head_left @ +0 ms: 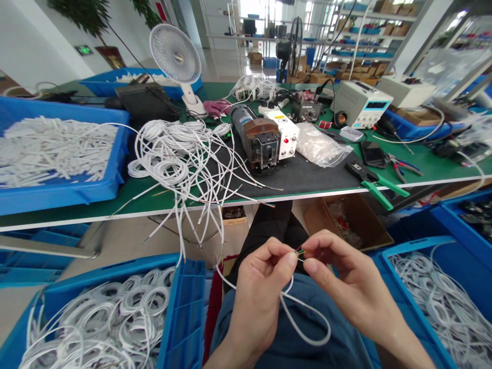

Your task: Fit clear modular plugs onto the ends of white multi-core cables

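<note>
My left hand point(265, 287) pinches a white cable point(307, 307) close to its stripped end, thumb against forefinger. Thin coloured wires point(300, 252), with red, green and yellow among them, poke out past those fingertips. Right beside the wire ends is my right hand point(342, 279), its thumb and forefinger curved and a small gap between them. I cannot make out whether its fingertips touch a wire. Below both hands the cable hangs in a loop over my lap. Ahead, a heap of white cables point(165, 154) lies on the bench, several stripped ends drooping over the front edge.
A brown-and-grey motor-driven machine point(263, 143) stands mid-bench. Green-handled pliers point(378, 189) lie to its right. A blue bin point(188, 307) of coiled cables sits low left, another blue bin point(384, 287) low right. A tray point(115, 184) of white pieces is left.
</note>
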Tool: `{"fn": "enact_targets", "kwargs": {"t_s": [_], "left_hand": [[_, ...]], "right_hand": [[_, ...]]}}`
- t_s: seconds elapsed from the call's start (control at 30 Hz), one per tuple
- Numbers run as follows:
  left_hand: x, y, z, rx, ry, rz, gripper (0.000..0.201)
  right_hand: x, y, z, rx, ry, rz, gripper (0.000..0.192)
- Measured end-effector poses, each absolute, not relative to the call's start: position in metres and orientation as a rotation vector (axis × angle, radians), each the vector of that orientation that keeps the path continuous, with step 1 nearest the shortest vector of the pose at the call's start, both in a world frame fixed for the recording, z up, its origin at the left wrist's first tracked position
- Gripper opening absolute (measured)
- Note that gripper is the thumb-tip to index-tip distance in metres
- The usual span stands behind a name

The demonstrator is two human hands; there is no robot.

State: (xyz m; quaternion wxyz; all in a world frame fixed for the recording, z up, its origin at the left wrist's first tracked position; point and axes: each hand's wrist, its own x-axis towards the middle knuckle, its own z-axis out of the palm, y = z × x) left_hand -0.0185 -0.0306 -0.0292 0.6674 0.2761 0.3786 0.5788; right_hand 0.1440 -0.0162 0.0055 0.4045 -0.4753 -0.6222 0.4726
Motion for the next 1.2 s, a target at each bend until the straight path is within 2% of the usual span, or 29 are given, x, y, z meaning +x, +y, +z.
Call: {"fn": "enact_targets", "kwargs": {"t_s": [0.27, 0.53, 0.8, 1.2], "left_hand": [[-0.018, -0.029, -0.029, 0.614, 0.864, 1.298, 0.016], [-0.020, -0.030, -0.033, 0.929, 0.953, 1.325, 0.012], [-0.026, -0.029, -0.028, 1.143, 1.092, 1.258, 0.014], [-0.024, -0.030, -0.030, 1.144, 1.109, 1.279, 0.014]], "right_hand": [[0.135, -0.022, 0.000, -1.175, -1.530, 1.194, 0.016], [0.136, -0.020, -0.002, -1.239, -1.590, 0.958, 0.017], [0.148, -0.016, 0.004, -1.269, -1.485, 1.175, 0.022], [0.146, -0.018, 0.004, -1.240, -1.520, 1.198, 0.020]]}}
